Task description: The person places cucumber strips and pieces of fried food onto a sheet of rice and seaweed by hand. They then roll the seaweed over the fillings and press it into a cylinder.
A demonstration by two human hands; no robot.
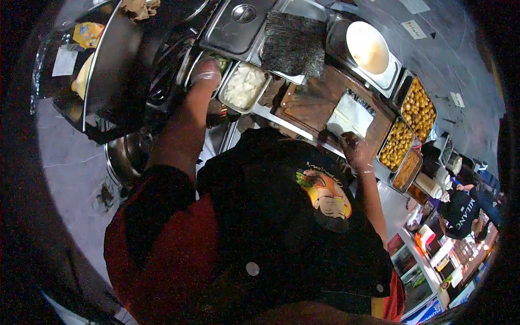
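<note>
Commercial food-preparation station, likely a sushi or takeaway counter. Evidence: steel worktop (287,122) fitted with inset metal pans (245,86) of rice and fried pieces (417,109), a lidded pan (238,27), nori sheets (295,43), a cutting board (311,103), and a sauce bowl (367,47). Another worker (460,208) stands nearby.

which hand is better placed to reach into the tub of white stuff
Probably the left. The left hand is already up at the row of tubs, right beside the tub of white stuff. The right hand is lower, at the edge of the sheet on the wooden board.
</note>
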